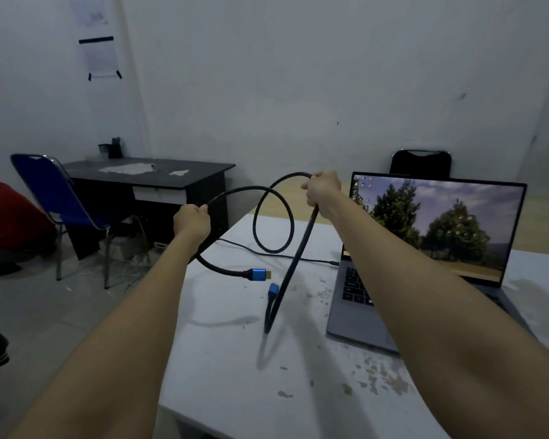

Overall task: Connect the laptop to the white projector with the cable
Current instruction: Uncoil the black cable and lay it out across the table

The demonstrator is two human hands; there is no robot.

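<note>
The black cable [274, 217] is up in the air above the tabletop [235, 359], held in both hands and springing into a loose loop between them. Its two ends hang free: one blue-shelled plug [256, 275] points right, level, and the other blue plug [273, 291] points upward at the end of a short tail that doubles back from a sharp bend, which sits at or just above the tabletop. The left hand [192, 218] is clenched around the cable on the stretch that curves down to the level plug; the right hand [322, 191] is closed around it higher up, at the top of the loop, from which a long straight run drops to the bend. The open laptop [425, 264] stands to the right on the tabletop, screen lit, with a thin dark lead [267, 253] already running across the tabletop to its left edge. No white projector can be seen here. Beyond the tabletop stand a dark desk [149, 175] and a blue chair [54, 198]. By my reading the step in hand is uncoiling and sorting the cable; neither plug is seated yet. The next move calls for shifting one hand's grip down to a plug shell, turning it to match a port on the laptop's side, and finding the projector for the other end.
</note>
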